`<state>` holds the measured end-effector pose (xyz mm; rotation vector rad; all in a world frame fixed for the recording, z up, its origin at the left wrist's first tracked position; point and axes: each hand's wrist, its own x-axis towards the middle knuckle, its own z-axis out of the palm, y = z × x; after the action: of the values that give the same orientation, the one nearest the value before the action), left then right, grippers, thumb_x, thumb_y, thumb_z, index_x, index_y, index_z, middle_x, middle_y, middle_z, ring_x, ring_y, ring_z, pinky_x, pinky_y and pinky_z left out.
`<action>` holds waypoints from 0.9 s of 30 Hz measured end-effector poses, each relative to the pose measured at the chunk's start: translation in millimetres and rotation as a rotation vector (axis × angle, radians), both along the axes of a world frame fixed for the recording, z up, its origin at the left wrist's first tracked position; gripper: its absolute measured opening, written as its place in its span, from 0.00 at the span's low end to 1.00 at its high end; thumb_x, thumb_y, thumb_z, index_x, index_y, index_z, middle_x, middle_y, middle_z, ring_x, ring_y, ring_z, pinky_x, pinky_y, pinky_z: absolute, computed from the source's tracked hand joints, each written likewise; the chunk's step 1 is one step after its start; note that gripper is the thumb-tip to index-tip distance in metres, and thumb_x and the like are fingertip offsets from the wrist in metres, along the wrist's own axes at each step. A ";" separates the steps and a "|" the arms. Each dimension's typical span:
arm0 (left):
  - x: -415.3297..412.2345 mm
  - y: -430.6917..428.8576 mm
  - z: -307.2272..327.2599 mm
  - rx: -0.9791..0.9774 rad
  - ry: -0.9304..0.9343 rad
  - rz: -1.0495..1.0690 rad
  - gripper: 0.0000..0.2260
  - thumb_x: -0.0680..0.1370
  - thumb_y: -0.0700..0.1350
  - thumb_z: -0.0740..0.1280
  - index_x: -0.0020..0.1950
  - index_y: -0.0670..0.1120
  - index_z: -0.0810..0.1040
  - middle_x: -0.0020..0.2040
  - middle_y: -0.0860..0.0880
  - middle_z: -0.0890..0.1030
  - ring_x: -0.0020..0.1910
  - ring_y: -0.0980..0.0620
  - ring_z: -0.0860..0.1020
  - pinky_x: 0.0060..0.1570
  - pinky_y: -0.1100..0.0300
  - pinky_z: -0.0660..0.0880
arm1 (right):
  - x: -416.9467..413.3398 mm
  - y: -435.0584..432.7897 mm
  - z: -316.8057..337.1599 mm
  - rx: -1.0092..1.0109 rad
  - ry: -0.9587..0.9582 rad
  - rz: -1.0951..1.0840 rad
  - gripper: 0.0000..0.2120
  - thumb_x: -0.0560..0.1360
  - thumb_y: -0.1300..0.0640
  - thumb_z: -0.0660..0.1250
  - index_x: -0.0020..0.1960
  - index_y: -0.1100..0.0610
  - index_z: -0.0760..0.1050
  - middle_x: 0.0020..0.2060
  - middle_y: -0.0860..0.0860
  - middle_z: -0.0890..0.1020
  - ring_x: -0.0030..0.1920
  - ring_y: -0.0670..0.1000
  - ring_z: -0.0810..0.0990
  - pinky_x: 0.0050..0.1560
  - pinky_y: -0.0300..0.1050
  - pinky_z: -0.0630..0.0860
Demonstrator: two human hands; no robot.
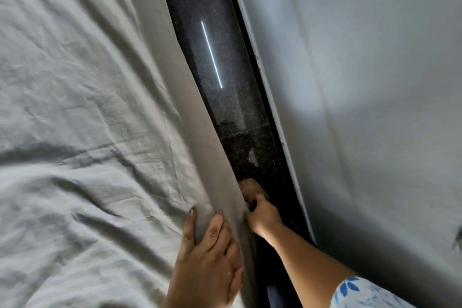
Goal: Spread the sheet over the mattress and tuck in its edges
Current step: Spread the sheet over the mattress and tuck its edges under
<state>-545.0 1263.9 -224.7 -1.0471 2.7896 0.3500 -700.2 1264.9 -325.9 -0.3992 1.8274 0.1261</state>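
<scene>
Pale grey wrinkled fabric sheet (87, 107) fills the whole left of the view, laid over the mattress (hidden under it). Its right side hangs down as a smooth drape toward the floor. Left hand (207, 255) lies flat on top at the near right edge, fingers straight and spread, pressing the cloth and gripping nothing. Right hand (261, 212) is lower, against the drape: thumb on the outer face, fingers out of sight behind the fabric. Reads as a pinch on the hanging edge; how tight, cannot tell.

Step in hand, judged: tucking this side. To do it well, pin the top with the flat palm so the spread doesn't slide, pull the drape taut downward, then push it under the mattress with the lower hand, working near to far along the edge. Wrinkles fan out from the near hand toward far left; smooth them before the tuck locks them in.

Room: only a narrow strip of dark speckled polished stone floor (190, 7) lies between the drape and the plain pale grey wall (375, 82). Bare foot (250, 187) stands in that strip just beside the drape, under the lower hand. White sleeve with blue print (362, 292) at near right. Elbow room looks tight toward the wall, freer along the strip toward far; the far drape hangs loose, not yet tucked
</scene>
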 end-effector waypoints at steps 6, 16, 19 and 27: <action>3.3 -38.8 14.1 -0.077 0.192 0.188 0.17 0.71 0.56 0.64 0.55 0.48 0.77 0.59 0.41 0.79 0.63 0.42 0.71 0.65 0.35 0.60 | 13.9 -107.9 60.5 -0.888 0.256 0.033 0.17 0.79 0.53 0.61 0.63 0.61 0.73 0.53 0.58 0.81 0.55 0.59 0.78 0.55 0.52 0.74; 90.3 -95.9 14.4 0.213 -0.124 1.186 0.41 0.70 0.67 0.49 0.73 0.40 0.62 0.75 0.40 0.59 0.73 0.36 0.56 0.63 0.26 0.53 | 151.0 -209.7 98.0 -1.173 0.347 1.446 0.33 0.72 0.35 0.57 0.75 0.47 0.60 0.76 0.54 0.57 0.75 0.61 0.49 0.69 0.69 0.44; 111.3 -93.9 0.5 0.398 -0.182 1.296 0.48 0.64 0.76 0.39 0.77 0.50 0.39 0.77 0.54 0.35 0.76 0.42 0.38 0.65 0.27 0.45 | 162.1 -210.3 83.0 -1.161 0.408 1.417 0.36 0.69 0.33 0.57 0.74 0.45 0.61 0.76 0.53 0.56 0.76 0.60 0.48 0.69 0.69 0.42; 127.8 -104.1 -29.2 0.769 -0.116 1.255 0.45 0.55 0.80 0.31 0.56 0.55 0.12 0.60 0.59 0.14 0.55 0.46 0.11 0.44 0.32 0.18 | 173.1 -210.2 52.4 -1.053 0.515 1.530 0.38 0.70 0.32 0.53 0.76 0.46 0.53 0.77 0.54 0.52 0.76 0.61 0.44 0.68 0.72 0.39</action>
<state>-417.2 1159.8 -253.9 -2.2019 1.2666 1.2394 -527.1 1054.8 -273.5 -2.6266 1.4911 0.3102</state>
